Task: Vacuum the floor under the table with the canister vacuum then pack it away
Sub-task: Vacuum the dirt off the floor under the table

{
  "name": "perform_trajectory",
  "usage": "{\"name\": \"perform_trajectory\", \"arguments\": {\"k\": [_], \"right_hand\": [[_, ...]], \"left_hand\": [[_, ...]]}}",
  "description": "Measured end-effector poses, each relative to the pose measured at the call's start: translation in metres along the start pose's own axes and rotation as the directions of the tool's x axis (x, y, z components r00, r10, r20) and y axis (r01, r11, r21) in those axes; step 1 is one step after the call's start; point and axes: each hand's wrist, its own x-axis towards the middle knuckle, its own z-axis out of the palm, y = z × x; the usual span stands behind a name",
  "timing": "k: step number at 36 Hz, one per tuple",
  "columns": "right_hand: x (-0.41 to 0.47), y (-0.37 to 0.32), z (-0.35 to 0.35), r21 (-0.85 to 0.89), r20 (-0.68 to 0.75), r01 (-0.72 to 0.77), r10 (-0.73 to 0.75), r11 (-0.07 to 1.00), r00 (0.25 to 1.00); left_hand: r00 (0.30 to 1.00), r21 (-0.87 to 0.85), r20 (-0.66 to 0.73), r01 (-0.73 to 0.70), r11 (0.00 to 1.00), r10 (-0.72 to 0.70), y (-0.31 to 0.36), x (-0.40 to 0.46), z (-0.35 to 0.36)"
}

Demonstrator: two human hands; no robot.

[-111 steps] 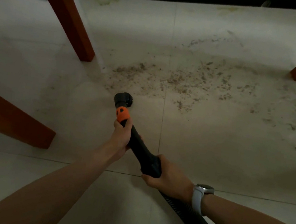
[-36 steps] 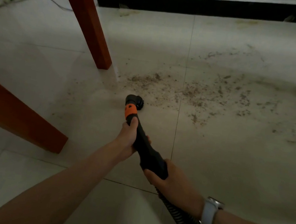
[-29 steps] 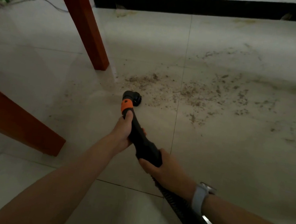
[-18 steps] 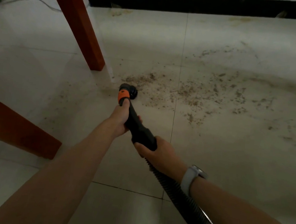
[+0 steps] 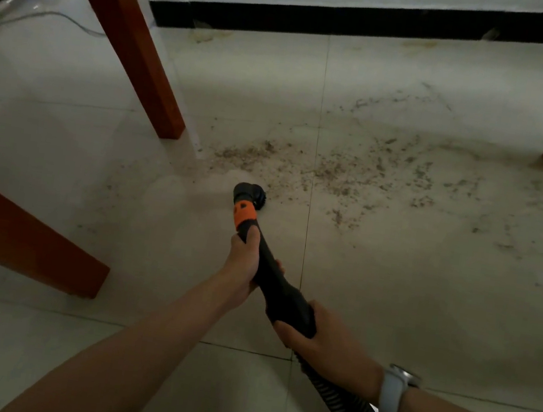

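Both hands (image 5: 245, 264) (image 5: 327, 348) gripping the wand (image 5: 274, 275), near floor cleared, debris (image 5: 353, 175) far and right left, packing undone.

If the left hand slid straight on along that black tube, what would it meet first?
Most likely the orange collar, just ahead of the left hand on the wand. Beyond it come the round brush head and the scattered debris on the floor.
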Motion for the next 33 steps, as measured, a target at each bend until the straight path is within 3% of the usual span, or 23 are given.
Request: {"name": "perform_trajectory", "arguments": {"k": [7, 22, 33], "right_hand": [[-0.007, 0.004, 0.004, -0.05, -0.083, -0.004, 0.0, 0.999, 0.997], [0.034, -0.021, -0.011, -0.094, -0.087, -0.036, 0.028, 0.995, 0.996], [0.004, 0.002, -0.019, -0.074, -0.109, -0.031, 0.022, 0.997, 0.994]], "left_hand": [[1.0, 0.019, 0.025, 0.0, 1.0, 0.0, -0.002, -0.004, 0.004], [0.999, 0.011, 0.016, -0.036, 0.999, 0.036, 0.035, 0.025, 0.016], [0.998, 0.049, 0.069, -0.019, 0.999, 0.015, 0.012, 0.003, 0.03]]}}
